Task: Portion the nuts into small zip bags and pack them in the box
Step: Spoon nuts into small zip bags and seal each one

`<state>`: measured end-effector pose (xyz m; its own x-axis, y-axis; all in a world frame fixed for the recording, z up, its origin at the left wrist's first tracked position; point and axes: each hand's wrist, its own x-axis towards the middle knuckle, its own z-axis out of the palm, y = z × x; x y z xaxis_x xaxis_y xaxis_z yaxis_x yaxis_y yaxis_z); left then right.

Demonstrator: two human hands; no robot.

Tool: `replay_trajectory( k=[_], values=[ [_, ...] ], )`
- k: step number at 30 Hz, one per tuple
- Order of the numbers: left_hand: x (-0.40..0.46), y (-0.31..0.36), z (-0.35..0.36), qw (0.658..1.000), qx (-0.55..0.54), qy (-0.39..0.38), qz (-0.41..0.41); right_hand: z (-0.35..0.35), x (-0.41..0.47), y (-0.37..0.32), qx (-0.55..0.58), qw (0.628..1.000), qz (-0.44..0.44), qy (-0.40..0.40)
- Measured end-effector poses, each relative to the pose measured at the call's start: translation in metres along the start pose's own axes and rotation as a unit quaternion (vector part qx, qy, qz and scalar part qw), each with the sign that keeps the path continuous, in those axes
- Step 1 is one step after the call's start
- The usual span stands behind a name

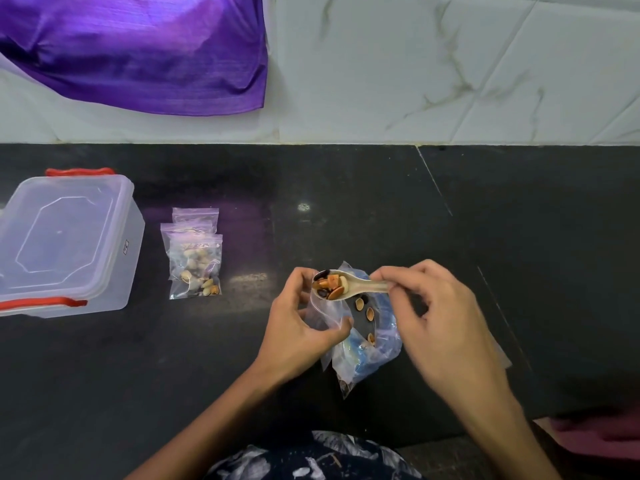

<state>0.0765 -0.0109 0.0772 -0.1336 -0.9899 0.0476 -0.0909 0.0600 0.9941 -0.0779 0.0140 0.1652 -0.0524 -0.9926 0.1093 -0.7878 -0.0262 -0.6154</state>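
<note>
While the right hand pinches the handle of a pale spoon loaded with mixed nuts, the left hand grips a small zip bag with curled fingers, holding its mouth up. Spoon and handle lie along the three-to-nine o'clock line, the bowl pointing toward nine, directly over the bag's mouth; judging by this, tipping comes next. Just beneath both hands, toward five o'clock, a larger clear supply bag lies on the dark counter with a few nuts showing inside. At ten o'clock from the hands sits a stack of filled zip bags. Farther toward nine stands the clear box, its red-clipped lid on; what it contains cannot be made out.
</note>
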Motion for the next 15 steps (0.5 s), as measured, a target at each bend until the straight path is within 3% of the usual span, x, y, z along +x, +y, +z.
replay_trajectory(
  k=[5, 10, 15],
  values=[
    [-0.001, 0.003, 0.001, 1.000, 0.007, 0.015, 0.010, 0.013, -0.008, -0.003, -0.059, 0.994, -0.053, 0.070],
    [-0.002, 0.001, 0.003, 1.000, -0.005, 0.009, 0.009, 0.021, -0.014, -0.002, -0.069, 0.993, -0.062, 0.075],
    [-0.001, -0.003, 0.005, 1.000, -0.026, 0.005, -0.005, 0.023, -0.021, -0.004, -0.035, 0.986, -0.143, 0.076]
  ],
)
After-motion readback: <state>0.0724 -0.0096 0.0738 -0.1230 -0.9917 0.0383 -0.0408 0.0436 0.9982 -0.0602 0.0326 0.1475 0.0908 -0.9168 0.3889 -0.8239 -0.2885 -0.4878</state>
